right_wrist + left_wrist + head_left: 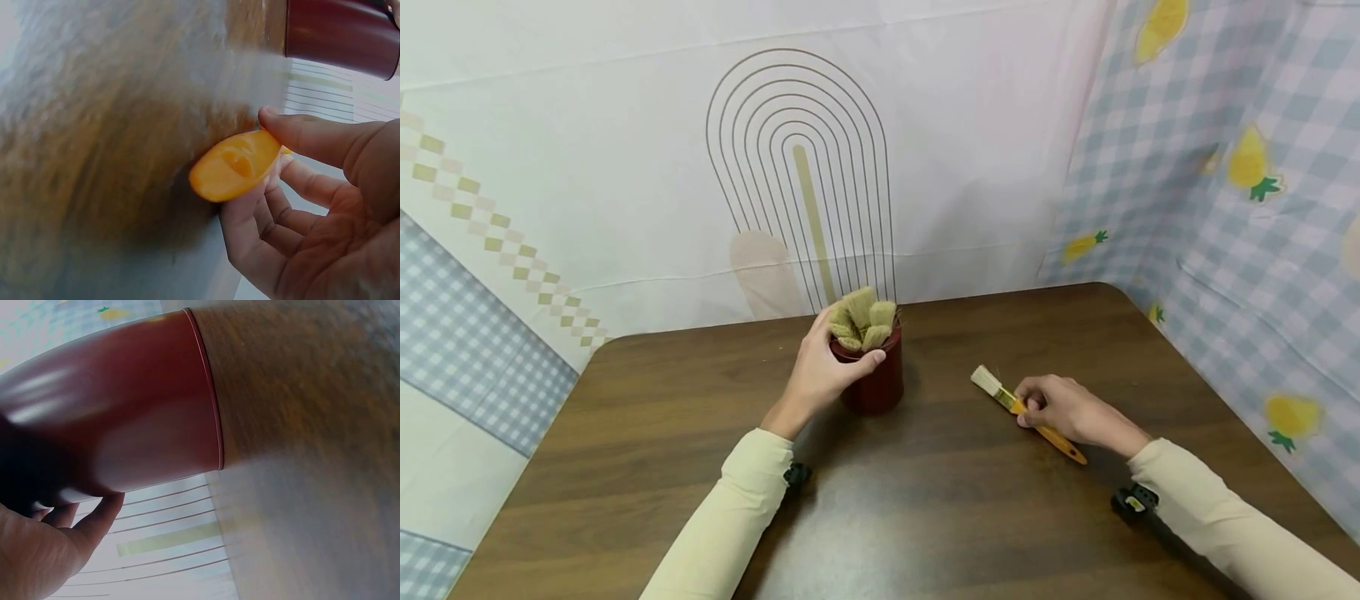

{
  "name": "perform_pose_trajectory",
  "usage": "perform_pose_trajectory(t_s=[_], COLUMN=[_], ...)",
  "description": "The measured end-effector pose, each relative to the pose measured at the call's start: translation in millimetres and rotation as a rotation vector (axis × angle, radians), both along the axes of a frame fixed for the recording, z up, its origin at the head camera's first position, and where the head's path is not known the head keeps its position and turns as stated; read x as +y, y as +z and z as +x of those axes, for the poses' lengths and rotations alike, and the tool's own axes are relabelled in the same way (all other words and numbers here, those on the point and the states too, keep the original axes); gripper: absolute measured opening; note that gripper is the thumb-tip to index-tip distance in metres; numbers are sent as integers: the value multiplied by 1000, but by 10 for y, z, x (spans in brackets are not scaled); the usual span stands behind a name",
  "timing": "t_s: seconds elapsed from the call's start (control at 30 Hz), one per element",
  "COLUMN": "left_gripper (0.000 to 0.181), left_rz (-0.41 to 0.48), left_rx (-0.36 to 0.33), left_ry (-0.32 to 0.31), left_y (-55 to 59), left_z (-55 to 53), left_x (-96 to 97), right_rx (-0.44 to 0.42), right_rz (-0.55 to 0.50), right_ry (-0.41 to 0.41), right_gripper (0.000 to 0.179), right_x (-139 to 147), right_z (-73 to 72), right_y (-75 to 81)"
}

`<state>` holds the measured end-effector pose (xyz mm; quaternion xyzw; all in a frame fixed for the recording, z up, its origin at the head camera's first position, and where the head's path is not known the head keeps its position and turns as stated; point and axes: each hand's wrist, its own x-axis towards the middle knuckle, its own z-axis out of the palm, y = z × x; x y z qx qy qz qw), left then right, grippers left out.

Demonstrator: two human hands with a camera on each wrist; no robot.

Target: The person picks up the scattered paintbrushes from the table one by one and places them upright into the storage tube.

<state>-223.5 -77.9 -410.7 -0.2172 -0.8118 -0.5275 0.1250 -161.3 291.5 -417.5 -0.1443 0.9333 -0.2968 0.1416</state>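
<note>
A dark red cylindrical cup [880, 385] stands upright on the table, with several paintbrushes [859, 315] in it, pale bristles up. My left hand [827, 360] grips the cup near its rim, thumb on the near side and fingers around the left and back. In the left wrist view the cup's side [137, 406] fills the upper left, fingers touching it. To the right, my right hand [1063, 407] pinches a paintbrush [1060, 443] by its orange-yellow handle, bristles pointing up-left. The right wrist view shows the handle's end [234, 165] between thumb and fingers.
The brown wooden table [925, 517] has rounded far corners. Behind it hangs a white sheet [625, 192] printed with arches, and on the right a blue checked cloth [1210, 250] with yellow pineapples. Black wrist cameras sit at both cuffs.
</note>
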Motion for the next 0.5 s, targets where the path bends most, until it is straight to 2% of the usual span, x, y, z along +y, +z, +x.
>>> perform_pose_trajectory(t_s=[0.13, 0.23, 0.4, 0.5], left_gripper=[81, 82, 82, 82], left_rz=[-3, -7, -10, -10], left_rx=[5, 16, 22, 19], left_ry=[3, 4, 2, 4], left_y=[3, 0, -5, -9], left_z=[-1, -5, -11, -12], left_x=[1, 2, 6, 9], right_rx=[-23, -37, -71, -45], right_rz=[-54, -110, -206, -248], right_ry=[13, 14, -41, -63], right_gripper=[12, 18, 29, 31], right_x=[-1, -4, -58, -105], right_z=[-12, -9, 13, 22], right_y=[38, 97, 232, 323])
